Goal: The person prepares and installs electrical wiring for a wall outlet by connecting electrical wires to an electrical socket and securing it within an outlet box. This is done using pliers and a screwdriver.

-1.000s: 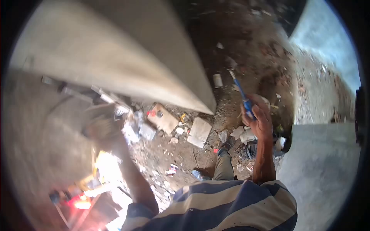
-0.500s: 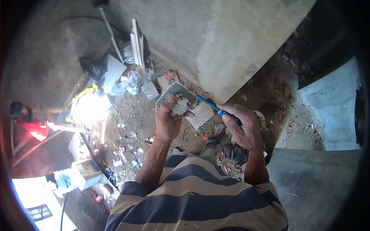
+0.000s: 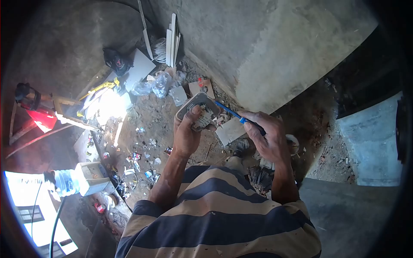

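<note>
My left hand (image 3: pixel 188 131) grips a rounded-square electrical wall plate (image 3: pixel 205 121), its hollow grey back turned up and a pale block of terminals inside. The thumb presses on that block while the fingers support the plate from below. In my right hand (image 3: pixel 269 135) is a screwdriver (image 3: pixel 228 110) with a blue shaft. Its handle is mostly hidden in the palm, with thumb and forefinger pinching near the front of it. The tip points left, right at the plate's upper right edge.
Rubble and litter cover the floor. A tile (image 3: pixel 231 130) lies below the plate. White trunking strips (image 3: pixel 173 41) and coiled cable (image 3: pixel 159 50) lean by the wall (image 3: pixel 279 56). A yellow hacksaw (image 3: pixel 100 88), clear plastic bags (image 3: pixel 161 84) and a water bottle (image 3: pixel 66 182) are at the left.
The view has shifted, so the floor and wall sit further right in the picture. Both hands keep their holds, and the screwdriver tip stays at the plate's edge.
</note>
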### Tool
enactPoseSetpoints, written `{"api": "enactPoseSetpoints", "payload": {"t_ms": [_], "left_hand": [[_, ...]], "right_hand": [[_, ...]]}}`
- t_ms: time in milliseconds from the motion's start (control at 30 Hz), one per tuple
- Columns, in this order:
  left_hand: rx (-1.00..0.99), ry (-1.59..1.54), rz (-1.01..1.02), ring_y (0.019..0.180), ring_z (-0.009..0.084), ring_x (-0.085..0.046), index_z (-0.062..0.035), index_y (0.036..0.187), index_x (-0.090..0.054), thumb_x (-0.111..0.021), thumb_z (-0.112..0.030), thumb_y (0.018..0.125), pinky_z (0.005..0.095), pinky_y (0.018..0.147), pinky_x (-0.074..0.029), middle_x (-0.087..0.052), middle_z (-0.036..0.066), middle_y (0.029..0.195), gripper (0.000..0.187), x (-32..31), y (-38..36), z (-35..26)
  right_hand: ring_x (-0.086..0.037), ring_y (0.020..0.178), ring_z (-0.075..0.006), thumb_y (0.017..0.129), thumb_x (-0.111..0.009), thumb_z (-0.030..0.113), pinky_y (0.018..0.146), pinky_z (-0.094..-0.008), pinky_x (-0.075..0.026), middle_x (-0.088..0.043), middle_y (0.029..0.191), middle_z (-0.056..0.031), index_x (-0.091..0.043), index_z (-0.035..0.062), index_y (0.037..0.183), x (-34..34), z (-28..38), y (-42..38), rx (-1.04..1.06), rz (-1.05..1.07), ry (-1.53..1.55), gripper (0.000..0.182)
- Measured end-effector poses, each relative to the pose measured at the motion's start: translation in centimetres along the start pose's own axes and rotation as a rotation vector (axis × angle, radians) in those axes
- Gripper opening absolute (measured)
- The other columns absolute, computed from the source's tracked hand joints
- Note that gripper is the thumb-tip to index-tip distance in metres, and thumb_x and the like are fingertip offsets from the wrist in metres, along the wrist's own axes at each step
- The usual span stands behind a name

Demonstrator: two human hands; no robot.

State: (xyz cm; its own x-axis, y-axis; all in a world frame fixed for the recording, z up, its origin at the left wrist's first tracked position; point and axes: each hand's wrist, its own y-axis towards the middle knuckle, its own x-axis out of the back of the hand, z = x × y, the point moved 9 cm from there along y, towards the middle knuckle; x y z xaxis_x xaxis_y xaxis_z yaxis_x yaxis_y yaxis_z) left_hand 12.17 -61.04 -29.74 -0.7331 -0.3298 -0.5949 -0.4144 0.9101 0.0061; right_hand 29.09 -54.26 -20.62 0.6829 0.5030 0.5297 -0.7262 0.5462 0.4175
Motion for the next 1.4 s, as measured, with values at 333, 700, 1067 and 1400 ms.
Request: {"api": "enactPoseSetpoints", "payload": {"t_ms": [333, 700, 1067, 1400], "left_hand": [[-0.172, 0.602, -0.086, 0.087, 0.0244, -0.07, 0.0024, 0.121, -0.057, -0.062, -0.033, 0.089, 0.0287, 0.053, -0.057, -0.068, 0.015, 0.1, 0.048, -2.1, 3.7, 0.3], [0.03, 0.134, 0.087, 0.076, 0.0237, -0.071, 0.0037, 0.109, -0.06, -0.065, -0.03, 0.083, 0.0234, 0.042, -0.054, -0.068, 0.017, 0.093, 0.042, -6.1, 8.3, 4.0], [-0.019, -0.304, 0.027, 0.087, 0.0397, -0.069, 0.006, 0.124, -0.051, -0.054, -0.033, 0.088, 0.0283, 0.042, -0.056, -0.064, 0.025, 0.103, 0.054, -5.9, 9.8, 4.7], [-0.008, -0.098, -0.181, 0.099, 0.0381, -0.066, 0.0021, 0.125, -0.051, -0.051, -0.042, 0.092, 0.0296, 0.053, -0.058, -0.063, 0.021, 0.112, 0.055, 0.0, 7.2, 2.7]], "right_hand": [[-0.066, 0.077, -0.0313, 0.087, -0.061, 0.006, 0.068, -0.0377, -0.051, -0.067, 0.09, -0.0198, -0.065, -0.0006, 0.112, 4.3, -3.8, 3.8, 0.018, 0.196, -0.167, 0.026], [-0.049, 0.061, -0.0071, 0.092, -0.063, 0.015, 0.056, -0.0266, -0.042, -0.06, 0.07, -0.0005, -0.068, 0.0003, 0.11, 7.8, -14.2, 8.9, -0.024, 0.583, 0.344, 0.023], [-0.043, 0.059, -0.002, 0.092, -0.061, 0.012, 0.052, -0.0204, -0.035, -0.052, 0.066, 0.0048, -0.067, -0.0022, 0.11, 6.4, -18.0, 11.1, -0.211, 0.596, 0.617, 0.023], [-0.053, 0.066, -0.0082, 0.094, -0.059, 0.016, 0.059, -0.0251, -0.043, -0.063, 0.075, -0.005, -0.066, -0.0005, 0.111, 3.7, -13.0, 9.4, -0.014, 0.556, 0.163, 0.025]]}}
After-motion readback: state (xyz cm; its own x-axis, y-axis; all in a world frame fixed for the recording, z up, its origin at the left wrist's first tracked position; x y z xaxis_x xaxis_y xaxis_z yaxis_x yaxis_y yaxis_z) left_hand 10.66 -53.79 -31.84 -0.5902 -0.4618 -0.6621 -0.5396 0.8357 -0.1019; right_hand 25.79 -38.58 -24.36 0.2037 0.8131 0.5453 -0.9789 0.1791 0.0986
